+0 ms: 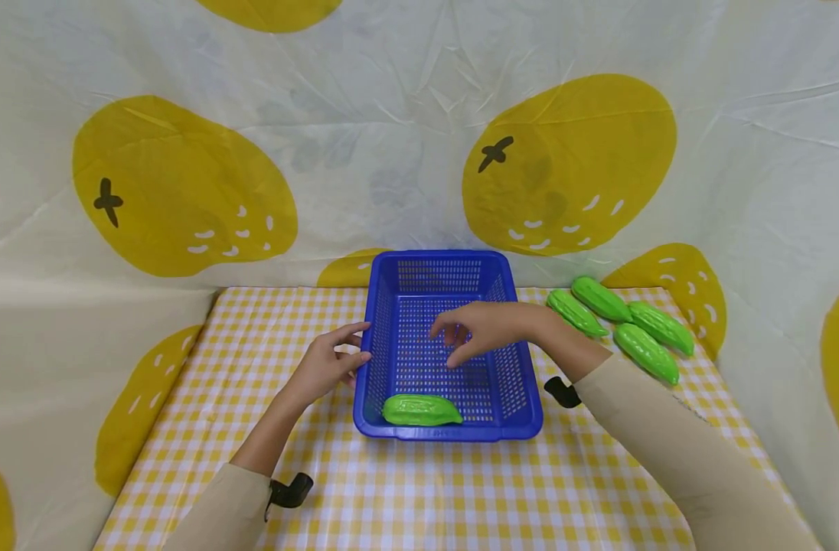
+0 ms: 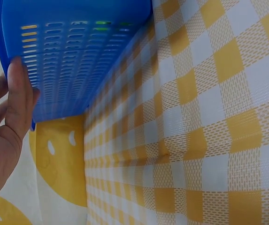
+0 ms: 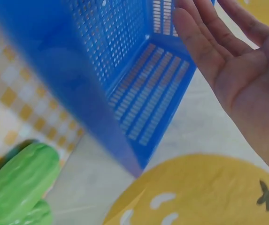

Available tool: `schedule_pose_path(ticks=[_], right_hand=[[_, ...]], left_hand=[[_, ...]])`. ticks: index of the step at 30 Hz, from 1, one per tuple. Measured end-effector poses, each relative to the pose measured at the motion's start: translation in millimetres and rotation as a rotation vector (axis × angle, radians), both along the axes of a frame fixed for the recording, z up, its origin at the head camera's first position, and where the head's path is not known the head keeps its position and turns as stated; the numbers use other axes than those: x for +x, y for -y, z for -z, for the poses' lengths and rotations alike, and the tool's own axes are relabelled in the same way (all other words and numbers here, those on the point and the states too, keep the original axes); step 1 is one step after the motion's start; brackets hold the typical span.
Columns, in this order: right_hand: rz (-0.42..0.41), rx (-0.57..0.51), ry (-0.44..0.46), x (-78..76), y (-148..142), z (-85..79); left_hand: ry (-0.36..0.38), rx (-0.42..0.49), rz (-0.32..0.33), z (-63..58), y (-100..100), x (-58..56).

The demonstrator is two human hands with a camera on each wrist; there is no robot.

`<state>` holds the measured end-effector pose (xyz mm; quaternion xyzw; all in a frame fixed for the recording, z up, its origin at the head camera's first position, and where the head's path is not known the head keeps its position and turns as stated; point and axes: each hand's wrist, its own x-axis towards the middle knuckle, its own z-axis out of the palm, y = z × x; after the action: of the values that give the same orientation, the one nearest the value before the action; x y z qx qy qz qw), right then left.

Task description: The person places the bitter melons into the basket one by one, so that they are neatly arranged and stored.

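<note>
Blue basket (image 1: 448, 434): was plastic and rectangular with rounded corners, smooth solid rim, rows of small slots through walls and floor; stood upright on the tablecloth (image 1: 419, 490), far end near the backdrop (image 1: 385, 69)

Gourd in basket (image 1: 422, 410): was bright green, glossy, long, ridged lengthwise, blunt at the left end, tapered to a point at the right; lay on the basket floor along the near wall, towards the left corner

Four loose gourds (image 1: 645, 353): had the same green, shine and ridges; lay bunched on the tablecloth right of the basket, towards the far edge, all slanted, far ends to the left

Gourd skin: looked bumpy and slightly blurred in the right wrist view, part of a second gourd showed beside the first

Left hand (image 1: 333, 358): fingers were loosely extended, fingertips and thumb touched the outside of the basket's left rim, did not wrap round it

Right hand (image 1: 478, 329): hung over the basket, fingers slightly bent, thumb apart from them, held nothing

Sleeves (image 1: 220, 505): were beige, a black device (image 1: 292, 490) sat near each cuff

Cloth patterns: tablecloth was yellow-and-white check; backdrop was pale with large yellow fruit shapes
</note>
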<state>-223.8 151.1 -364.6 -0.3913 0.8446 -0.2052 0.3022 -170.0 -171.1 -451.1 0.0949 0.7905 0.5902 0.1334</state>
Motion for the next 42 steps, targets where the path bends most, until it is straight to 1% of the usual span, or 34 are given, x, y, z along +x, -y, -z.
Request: schedule_pose_path(ticks=[5, 8, 12, 18, 21, 28, 34, 38, 42], right_hand=[[0.095, -0.079, 0.038, 3.2, -22.1, 0.8], [0.150, -0.120, 0.046, 4.9, -34.5, 4.8], [0.212, -0.178, 0.039, 8.6, -49.4, 9.8], [0.269, -0.241, 0.027, 18.8, -68.3, 13.5], [0.312, -0.276, 0.018, 22.4, -78.8, 16.3], [0.441, -0.393, -0.106, 23.8, -109.6, 24.2], [0.564, -0.447, -0.144, 19.8, -133.6, 39.2], [0.639, -0.437, -0.200, 16.3, -144.2, 53.3], [0.688, -0.370, -0.290, 13.3, -149.8, 68.9]], left_hand=[[-0.002, 0.005, 0.002, 1.2, -0.8, -0.3], [-0.001, 0.004, 0.001, 1.6, -0.7, -0.2], [0.005, -0.001, 0.003, 1.3, 0.1, 0.5], [0.006, -0.009, 0.000, -0.5, 2.1, 1.2], [0.009, -0.008, 0.001, -0.6, 2.5, 0.9], [0.004, -0.004, 0.011, -0.6, 1.1, 0.3], [0.002, -0.008, 0.009, -1.6, 0.9, 0.2], [0.005, -0.004, 0.012, -0.9, 0.9, -0.1], [0.004, -0.003, 0.016, -1.2, 1.0, 0.4]])
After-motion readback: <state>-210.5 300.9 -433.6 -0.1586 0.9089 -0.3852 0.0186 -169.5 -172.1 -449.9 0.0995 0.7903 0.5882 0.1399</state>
